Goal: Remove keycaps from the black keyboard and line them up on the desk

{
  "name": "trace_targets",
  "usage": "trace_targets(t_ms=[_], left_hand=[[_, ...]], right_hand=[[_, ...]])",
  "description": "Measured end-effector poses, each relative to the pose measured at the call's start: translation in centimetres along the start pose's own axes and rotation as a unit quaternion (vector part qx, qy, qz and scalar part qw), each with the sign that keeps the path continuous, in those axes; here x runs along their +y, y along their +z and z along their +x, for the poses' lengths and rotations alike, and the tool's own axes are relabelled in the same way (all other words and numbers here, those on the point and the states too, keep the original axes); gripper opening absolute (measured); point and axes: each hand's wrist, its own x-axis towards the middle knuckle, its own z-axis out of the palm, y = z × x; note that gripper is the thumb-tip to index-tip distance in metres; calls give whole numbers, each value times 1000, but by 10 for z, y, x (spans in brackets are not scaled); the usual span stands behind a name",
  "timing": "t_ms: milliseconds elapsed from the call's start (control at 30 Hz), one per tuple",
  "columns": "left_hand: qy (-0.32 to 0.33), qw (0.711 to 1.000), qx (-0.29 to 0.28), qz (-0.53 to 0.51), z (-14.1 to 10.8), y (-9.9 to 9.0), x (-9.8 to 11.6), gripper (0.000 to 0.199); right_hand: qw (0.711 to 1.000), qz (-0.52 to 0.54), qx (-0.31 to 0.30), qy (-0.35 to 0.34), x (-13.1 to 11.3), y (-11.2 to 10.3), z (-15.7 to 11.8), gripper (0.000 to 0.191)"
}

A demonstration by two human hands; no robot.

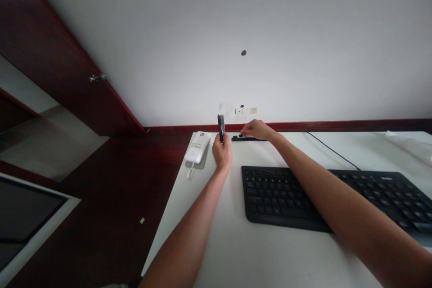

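My left hand [222, 153] is closed round a narrow black object [221, 127] held upright near the desk's far edge. Two small prongs seem to stick up from its top; its kind I cannot make out. To the right, my right hand [256, 129] reaches over a low black strip [254, 139] lying along the far edge. Its fingertips pinch at a small dark piece [240, 135] at the strip's left end, too small to name. A black keyboard [273, 193] lies under my right forearm, which hides part of its keys.
Left of my left hand, a white power bank [197, 147] with a short cable loop sits by the desk's left edge. A black cable [334, 150] runs back from the keyboard. A whitish translucent item [408, 146] lies far right. Behind the white desk [222, 234] stands a wall with sockets [246, 110].
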Motion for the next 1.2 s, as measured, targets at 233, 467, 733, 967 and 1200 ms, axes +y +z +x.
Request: trace_targets(t_ms=[233, 467, 733, 967, 1200], left_hand=[[-4, 1000, -2, -6, -1, 0, 1, 27], [-6, 1000, -4, -1, -1, 0, 1, 29], [-4, 1000, -5, 13, -1, 1, -1, 32], [-5, 1000, -5, 11, -1, 0, 1, 30], [-9, 1000, -9, 10, -1, 0, 3, 30]], right_hand=[[1000, -15, -1, -6, 0, 1, 0, 22], [1000, -13, 2, -12, 0, 4, 1, 22], [1000, -10, 12, -11, -1, 6, 0, 21], [1000, -5, 16, -5, 0, 8, 2, 19], [1000, -4, 20, -2, -1, 8, 2, 20]])
